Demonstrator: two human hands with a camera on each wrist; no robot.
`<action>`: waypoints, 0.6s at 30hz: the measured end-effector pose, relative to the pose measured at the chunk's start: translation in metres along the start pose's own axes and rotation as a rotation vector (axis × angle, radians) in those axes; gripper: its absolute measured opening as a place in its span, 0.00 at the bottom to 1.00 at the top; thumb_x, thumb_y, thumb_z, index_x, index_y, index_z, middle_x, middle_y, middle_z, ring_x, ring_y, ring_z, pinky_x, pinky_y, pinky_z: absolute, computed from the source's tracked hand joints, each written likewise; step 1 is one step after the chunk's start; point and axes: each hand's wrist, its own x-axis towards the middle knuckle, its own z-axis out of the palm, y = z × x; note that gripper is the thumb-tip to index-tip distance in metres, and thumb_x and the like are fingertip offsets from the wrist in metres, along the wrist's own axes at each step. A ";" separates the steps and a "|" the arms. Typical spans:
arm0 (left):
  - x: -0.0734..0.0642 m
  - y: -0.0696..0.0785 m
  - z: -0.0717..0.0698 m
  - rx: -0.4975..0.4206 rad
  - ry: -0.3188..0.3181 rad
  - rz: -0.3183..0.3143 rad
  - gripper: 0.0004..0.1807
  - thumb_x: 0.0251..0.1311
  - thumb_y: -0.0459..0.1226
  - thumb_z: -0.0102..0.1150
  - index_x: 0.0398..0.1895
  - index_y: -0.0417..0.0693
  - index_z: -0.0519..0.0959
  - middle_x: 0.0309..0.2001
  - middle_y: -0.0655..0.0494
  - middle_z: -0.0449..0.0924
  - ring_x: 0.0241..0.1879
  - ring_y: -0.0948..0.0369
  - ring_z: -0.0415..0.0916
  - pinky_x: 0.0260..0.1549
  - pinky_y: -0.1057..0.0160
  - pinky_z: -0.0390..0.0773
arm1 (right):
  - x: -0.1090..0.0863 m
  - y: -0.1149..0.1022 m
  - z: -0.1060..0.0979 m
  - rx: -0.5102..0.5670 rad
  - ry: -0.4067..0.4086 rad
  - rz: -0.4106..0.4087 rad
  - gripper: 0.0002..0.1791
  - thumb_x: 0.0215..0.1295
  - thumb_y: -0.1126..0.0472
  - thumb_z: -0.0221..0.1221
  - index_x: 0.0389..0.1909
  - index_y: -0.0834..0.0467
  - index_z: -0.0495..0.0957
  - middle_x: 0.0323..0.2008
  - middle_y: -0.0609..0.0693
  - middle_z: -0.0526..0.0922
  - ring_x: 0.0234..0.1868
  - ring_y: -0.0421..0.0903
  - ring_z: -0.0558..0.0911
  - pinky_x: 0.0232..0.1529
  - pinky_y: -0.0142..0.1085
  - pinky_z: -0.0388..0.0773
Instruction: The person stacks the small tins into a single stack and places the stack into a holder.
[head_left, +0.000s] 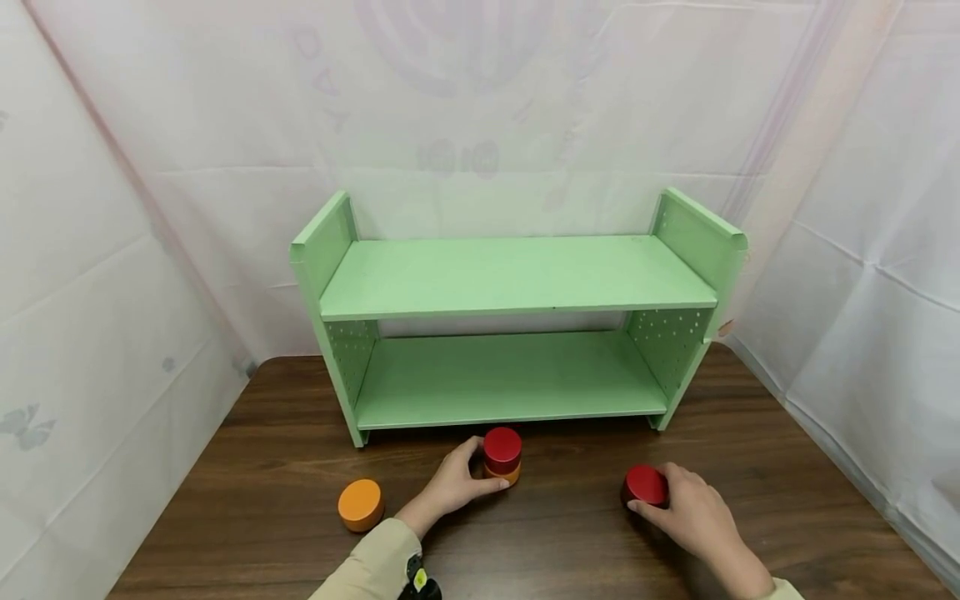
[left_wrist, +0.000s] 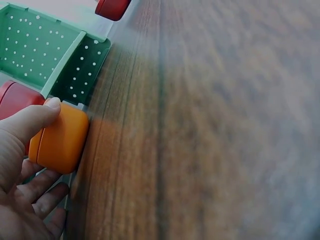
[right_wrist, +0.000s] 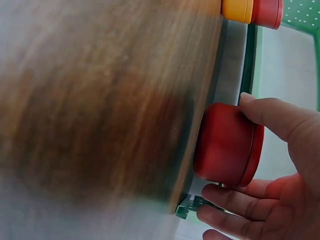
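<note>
In the head view, a red round tin (head_left: 502, 448) sits stacked on an orange round tin (head_left: 512, 477) in front of the shelf. My left hand (head_left: 453, 483) holds this stack from the left. The left wrist view has the thumb pressed on the orange tin (left_wrist: 65, 137), with fingers around its far side. To the right, my right hand (head_left: 697, 515) grips another red tin (head_left: 645, 486) between thumb and fingers. Whether that red tin touches the table cannot be told. A second orange tin (head_left: 360, 505) stands alone left of the left hand.
A green two-level shelf (head_left: 510, 379) with raised side panels stands at the back of the dark wooden table (head_left: 247, 492). Pale plastic sheeting (head_left: 225, 167) hangs behind and along both sides.
</note>
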 end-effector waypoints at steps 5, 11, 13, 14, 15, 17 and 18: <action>0.000 0.000 0.000 0.010 0.004 0.015 0.32 0.47 0.45 0.73 0.53 0.38 0.73 0.48 0.48 0.79 0.52 0.50 0.74 0.52 0.47 0.72 | 0.001 -0.004 -0.002 -0.006 0.031 -0.027 0.31 0.43 0.43 0.72 0.39 0.63 0.77 0.28 0.50 0.79 0.27 0.44 0.76 0.25 0.39 0.70; -0.001 0.001 0.000 0.038 0.001 0.010 0.31 0.47 0.45 0.72 0.52 0.39 0.73 0.48 0.49 0.79 0.52 0.50 0.74 0.52 0.47 0.72 | 0.004 -0.010 -0.001 -0.041 0.082 -0.084 0.28 0.41 0.45 0.73 0.36 0.62 0.77 0.26 0.49 0.78 0.27 0.43 0.75 0.26 0.39 0.70; -0.001 0.002 0.000 0.035 -0.004 0.005 0.31 0.47 0.45 0.72 0.52 0.39 0.73 0.48 0.49 0.79 0.52 0.50 0.74 0.52 0.46 0.72 | 0.005 -0.012 -0.001 -0.041 0.090 -0.097 0.28 0.41 0.46 0.73 0.36 0.62 0.77 0.26 0.49 0.78 0.27 0.43 0.75 0.26 0.39 0.70; -0.002 0.002 0.000 0.036 -0.006 0.003 0.31 0.47 0.45 0.72 0.52 0.39 0.73 0.48 0.49 0.79 0.52 0.50 0.74 0.52 0.46 0.72 | 0.006 -0.013 -0.001 -0.038 0.093 -0.100 0.28 0.41 0.46 0.73 0.36 0.62 0.77 0.26 0.49 0.78 0.27 0.43 0.75 0.26 0.39 0.69; -0.002 0.002 0.000 0.037 -0.008 0.002 0.31 0.47 0.45 0.72 0.52 0.39 0.73 0.48 0.49 0.79 0.52 0.50 0.74 0.53 0.46 0.72 | 0.006 -0.014 -0.001 -0.036 0.092 -0.102 0.28 0.41 0.46 0.73 0.36 0.62 0.77 0.26 0.49 0.78 0.27 0.43 0.75 0.26 0.39 0.69; -0.003 0.003 0.000 0.029 -0.011 0.000 0.31 0.47 0.45 0.72 0.52 0.39 0.73 0.48 0.49 0.79 0.52 0.50 0.74 0.53 0.47 0.72 | 0.007 -0.016 -0.001 -0.032 0.082 -0.100 0.28 0.41 0.46 0.73 0.36 0.62 0.76 0.26 0.49 0.78 0.27 0.43 0.74 0.26 0.39 0.69; -0.003 0.003 0.000 0.025 -0.014 0.000 0.31 0.47 0.45 0.72 0.52 0.39 0.73 0.48 0.49 0.79 0.52 0.50 0.74 0.53 0.47 0.72 | 0.008 -0.017 -0.002 -0.030 0.076 -0.098 0.28 0.42 0.46 0.73 0.36 0.62 0.76 0.26 0.49 0.77 0.27 0.43 0.74 0.26 0.38 0.69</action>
